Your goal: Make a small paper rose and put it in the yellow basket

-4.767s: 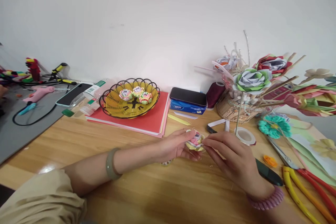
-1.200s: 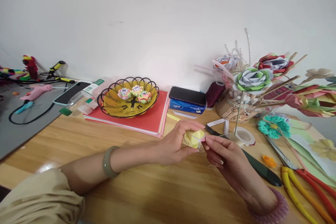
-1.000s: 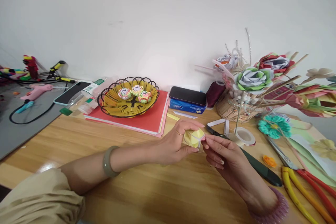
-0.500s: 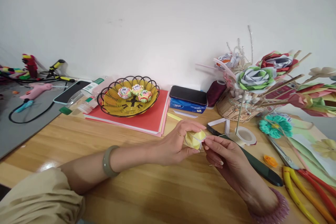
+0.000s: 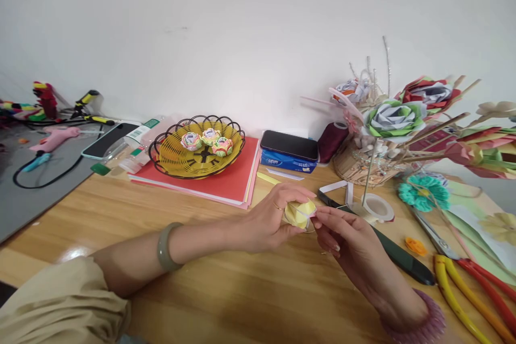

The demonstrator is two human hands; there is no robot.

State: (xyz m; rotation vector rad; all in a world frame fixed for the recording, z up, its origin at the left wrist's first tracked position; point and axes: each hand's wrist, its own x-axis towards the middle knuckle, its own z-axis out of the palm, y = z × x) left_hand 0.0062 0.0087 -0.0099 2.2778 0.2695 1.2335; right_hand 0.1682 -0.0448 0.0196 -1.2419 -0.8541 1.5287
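Note:
A small yellow paper flower [image 5: 297, 215] with whitish edges is held above the wooden table, between both hands. My left hand [image 5: 266, 220] curls around it from the left, fingers over the top and thumb underneath. From the right, my right hand [image 5: 342, 231] pinches the flower's edge between thumb and fingertips; a bit of pink shows at that spot. My fingers cover part of the flower, so its full shape is hidden. Beyond my left hand, a woven yellow basket [image 5: 177, 164] holds 3 small multicoloured paper flowers [image 5: 209, 138].
Under the basket lies stacked red paper [image 5: 226, 188]. Behind my hands a phone [image 5: 288, 145] rests on a blue tissue pack [image 5: 282, 160]. To the right are green-handled pliers [image 5: 403, 260], a tape roll [image 5: 377, 208], scissors [image 5: 439, 239] and a flower arrangement [image 5: 363, 166]. A pink glue gun [image 5: 56, 138] lies left.
Almost nothing differs. Both hands keep the yellow paper flower in the same place, with only slight finger movement and a small shift of the view.

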